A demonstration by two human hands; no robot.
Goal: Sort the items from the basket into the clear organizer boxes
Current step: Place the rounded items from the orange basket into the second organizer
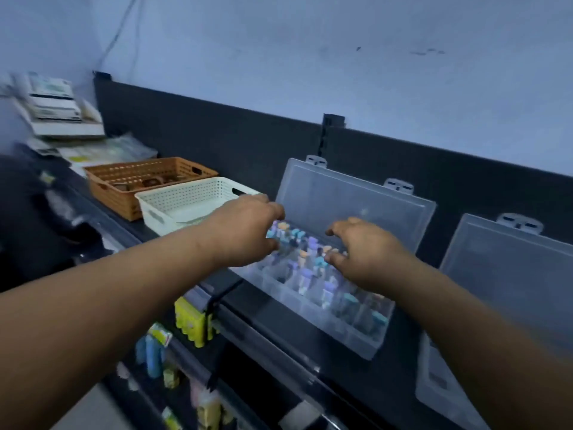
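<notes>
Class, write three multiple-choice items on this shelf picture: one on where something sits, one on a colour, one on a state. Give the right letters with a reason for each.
1. Where is the white basket relative to the orange basket?
A. In front of it, nearer the camera
B. Stacked inside it
C. Behind it, against the wall

2. What colour is the panel behind the shelf?
A. Red
B. Black
C. Yellow

3. What state is the lid of the clear organizer box under the hands?
A. Shut
B. Taken off and lying flat
C. Open, leaning back

Answers: 1 A, the white basket overlaps the orange one's near corner. 2 B, the panel is dark black. 3 C, the lid stands raised behind the filled compartments, where the left hand and right hand hover.
</notes>
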